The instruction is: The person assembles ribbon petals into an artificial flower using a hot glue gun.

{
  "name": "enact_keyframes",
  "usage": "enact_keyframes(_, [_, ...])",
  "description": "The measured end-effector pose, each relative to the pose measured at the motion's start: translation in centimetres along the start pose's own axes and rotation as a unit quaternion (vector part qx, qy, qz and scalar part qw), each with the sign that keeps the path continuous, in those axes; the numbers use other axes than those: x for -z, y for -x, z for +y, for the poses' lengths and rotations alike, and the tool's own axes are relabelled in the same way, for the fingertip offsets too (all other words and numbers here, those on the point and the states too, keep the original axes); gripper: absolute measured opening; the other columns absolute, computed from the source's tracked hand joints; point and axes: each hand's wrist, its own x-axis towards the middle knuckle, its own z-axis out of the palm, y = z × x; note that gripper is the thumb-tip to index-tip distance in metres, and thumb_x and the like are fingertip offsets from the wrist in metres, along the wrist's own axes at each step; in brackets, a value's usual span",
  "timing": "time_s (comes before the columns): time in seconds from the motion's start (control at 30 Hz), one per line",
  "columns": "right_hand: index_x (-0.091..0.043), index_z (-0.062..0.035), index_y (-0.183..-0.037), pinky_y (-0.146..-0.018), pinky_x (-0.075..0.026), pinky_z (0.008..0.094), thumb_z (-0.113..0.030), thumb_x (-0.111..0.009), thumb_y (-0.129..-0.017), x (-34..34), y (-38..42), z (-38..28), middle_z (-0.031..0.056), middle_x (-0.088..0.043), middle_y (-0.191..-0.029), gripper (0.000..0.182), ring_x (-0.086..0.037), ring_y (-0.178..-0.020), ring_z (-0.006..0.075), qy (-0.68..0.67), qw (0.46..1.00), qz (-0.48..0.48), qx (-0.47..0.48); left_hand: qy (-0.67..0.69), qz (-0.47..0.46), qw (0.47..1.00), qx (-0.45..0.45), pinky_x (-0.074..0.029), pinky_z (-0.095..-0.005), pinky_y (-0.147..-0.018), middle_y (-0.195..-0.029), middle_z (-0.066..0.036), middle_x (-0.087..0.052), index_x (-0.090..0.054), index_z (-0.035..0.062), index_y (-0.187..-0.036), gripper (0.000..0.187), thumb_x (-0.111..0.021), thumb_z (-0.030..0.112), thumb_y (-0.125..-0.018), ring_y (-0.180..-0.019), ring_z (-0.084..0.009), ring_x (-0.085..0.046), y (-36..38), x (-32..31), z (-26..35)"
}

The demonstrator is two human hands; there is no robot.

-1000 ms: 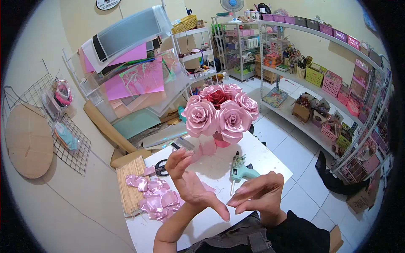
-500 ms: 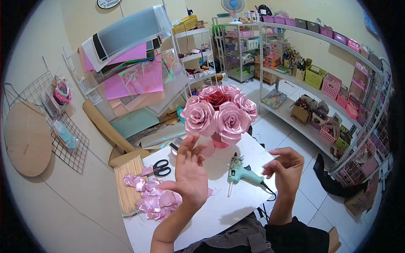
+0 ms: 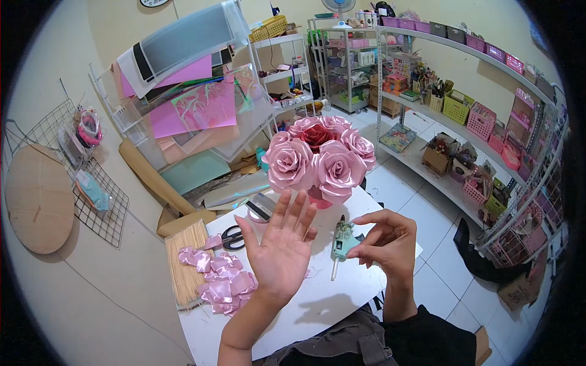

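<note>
My left hand (image 3: pixel 284 253) is raised palm up over the white table (image 3: pixel 287 323), fingers spread and holding nothing. My right hand (image 3: pixel 387 241) is above the mint-green glue gun (image 3: pixel 345 244), its thumb and fingers curved apart with a gap between them; whether it touches the gun is unclear. A bouquet of pink satin roses (image 3: pixel 339 171) around one red rose (image 3: pixel 317 134) stands at the back of the table. Pink ribbon pieces (image 3: pixel 226 280) lie left of my left hand, partly over a bundle of thin sticks (image 3: pixel 183 268).
Black-handled scissors (image 3: pixel 232 238) and a ribbon roll (image 3: pixel 259 213) lie behind my left hand. Metal shelves (image 3: pixel 427 168) with baskets and boxes stand at the right. A rack of wrapping sheets (image 3: pixel 195 110) is at the back left.
My left hand has turned its palm further toward the camera and spread its fingers. My right hand has moved left, over the glue gun's handle.
</note>
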Motion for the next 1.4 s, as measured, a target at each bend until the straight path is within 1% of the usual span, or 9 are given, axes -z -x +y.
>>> enact_keyframes(0.37, [-0.048, 0.002, -0.11, -0.056, -0.048, 0.0206, 0.004, -0.065, -0.065, -1.2, 0.9, -0.4, 0.0123, -0.062, -0.066, 0.048, -0.06, -0.061, 0.0114, 0.04, 0.998, -0.002, 0.049, -0.012, -0.053, 0.998, 0.01, -0.033, -0.0351, -0.079, -0.103, -0.007, -0.051, -0.044, 0.0072, -0.112, 0.056, -0.036, 0.053, -0.08, -0.093, -0.0188, -0.045, 0.0, 1.3, 0.6])
enact_keyframes(0.67, [-0.043, 0.0019, -0.115, -0.066, -0.049, 0.0236, 0.006, -0.062, -0.067, -2.2, 1.0, 0.1, 0.0137, -0.062, -0.076, 0.051, -0.06, -0.075, 0.0149, 0.015, 0.999, 0.013, 0.03, 0.193, -0.021, 0.979, 0.07, -0.028, -0.0369, -0.085, -0.11, -0.007, -0.044, -0.041, 0.0052, -0.113, 0.054, -0.045, 0.046, -0.078, -0.102, -0.0182, -0.041, 0.2, -0.2, 1.1])
enact_keyframes(0.87, [-0.049, -0.0011, -0.109, -0.084, -0.041, 0.0381, 0.002, -0.062, -0.068, -3.0, 1.3, 0.9, 0.0079, -0.059, -0.097, 0.044, -0.059, -0.085, 0.0218, 0.216, 0.932, -0.031, 0.289, 0.214, -0.018, 0.971, 0.109, -0.026, -0.0421, -0.092, -0.127, -0.008, -0.032, -0.031, 0.0077, -0.122, 0.066, -0.042, 0.054, -0.076, -0.119, -0.0191, -0.028, 0.7, -0.9, 0.6])
enact_keyframes(0.97, [-0.049, -0.0032, -0.11, -0.092, -0.032, 0.0432, -0.004, -0.066, -0.067, -3.0, 1.3, 1.1, 0.0072, -0.058, -0.098, 0.047, -0.06, -0.082, 0.0192, 0.274, 0.916, -0.077, 0.281, 0.198, -0.037, 0.972, 0.119, -0.032, -0.0399, -0.088, -0.13, -0.007, -0.028, -0.028, 0.0089, -0.125, 0.069, -0.042, 0.055, -0.076, -0.121, -0.0187, -0.024, 1.0, -1.1, 0.5])
enact_keyframes(1.07, [-0.045, -0.0047, -0.114, -0.093, -0.031, 0.0432, -0.006, -0.067, -0.066, -3.0, 1.3, 1.1, 0.0067, -0.058, -0.099, 0.054, -0.059, -0.083, 0.0173, 0.235, 0.932, -0.089, 0.262, 0.209, -0.036, 0.968, 0.133, -0.018, -0.0439, -0.097, -0.129, -0.009, -0.03, -0.03, 0.0062, -0.123, 0.066, -0.04, 0.053, -0.078, -0.121, -0.0205, -0.023, 1.3, -1.2, 0.4])
enact_keyframes(1.13, [-0.043, -0.0055, -0.116, -0.093, -0.031, 0.0432, -0.008, -0.068, -0.065, -3.0, 1.4, 1.2, 0.0065, -0.058, -0.099, 0.057, -0.059, -0.084, 0.0164, 0.215, 0.939, -0.095, 0.25, 0.197, -0.04, 0.963, 0.177, -0.036, -0.0355, -0.083, -0.131, -0.006, -0.026, -0.026, 0.009, -0.125, 0.074, -0.036, 0.061, -0.074, -0.122, -0.0179, -0.022, 1.5, -1.1, 0.5])
enact_keyframes(1.23, [-0.037, -0.0023, -0.12, -0.084, -0.041, 0.037, -0.004, -0.069, -0.063, -2.1, 1.5, 1.5, 0.0107, -0.058, -0.098, 0.066, -0.06, -0.084, 0.0178, 0.031, 0.983, -0.102, 0.149, 0.181, -0.026, 0.96, 0.214, -0.033, -0.0355, -0.087, -0.131, -0.006, -0.026, -0.026, 0.0084, -0.126, 0.075, -0.033, 0.063, -0.074, -0.122, -0.0176, -0.021, 2.1, -1.6, 0.1])
enact_keyframes(1.3, [-0.028, 0.0055, -0.121, -0.1, -0.018, 0.039, 0.004, -0.072, -0.054, -1.6, 0.9, 1.3, 0.0222, -0.057, -0.09, 0.079, -0.06, -0.079, 0.0247, 0.055, 0.963, -0.103, 0.242, 0.146, -0.042, 0.966, 0.21, -0.03, -0.0359, -0.09, -0.131, -0.007, -0.025, -0.026, 0.0083, -0.126, 0.074, -0.034, 0.062, -0.075, -0.122, -0.0176, -0.021, 2.3, -1.8, -0.2])
enact_keyframes(1.4, [-0.031, 0.0037, -0.12, -0.099, -0.019, 0.0412, 0.007, -0.07, -0.054, -0.8, 0.8, 1.3, 0.0207, -0.058, -0.089, 0.076, -0.062, -0.072, 0.0214, 0.039, 0.969, -0.058, 0.237, 0.138, -0.056, 0.967, 0.205, -0.023, -0.037, -0.094, -0.132, -0.007, -0.024, -0.026, 0.0082, -0.126, 0.074, -0.036, 0.061, -0.075, -0.122, -0.0175, -0.021, 2.3, -1.7, -0.1])
